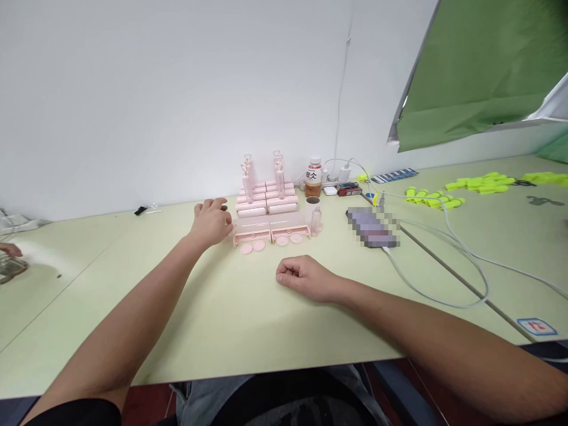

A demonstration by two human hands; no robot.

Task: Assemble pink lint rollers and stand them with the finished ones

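My left hand (pixel 210 223) is at the left end of a group of pink plastic parts, fingers bent and apart. A dark round opening (pixel 224 207) shows just behind its fingers; whether they touch it I cannot tell. My right hand (pixel 306 278) rests on the table in front of the parts, loosely curled with nothing visible in it. Two pink trays (pixel 290 233) stand in the front row, with flat pink discs (pixel 283 241) before them. Behind are stacked pink cases (pixel 283 204), with clear pink tubes (pixel 280 180) upright on top. Another small clear bottle (pixel 316 220) stands at the right.
A drink bottle (pixel 313 177) and a whitish cylinder (pixel 312 207) stand right of the parts. A phone (pixel 371 227) lies there with a white cable (pixel 426 299) looping across the table. Neon yellow pieces (pixel 479 182) lie farther right. Another person's hand (pixel 9 249) shows at far left.
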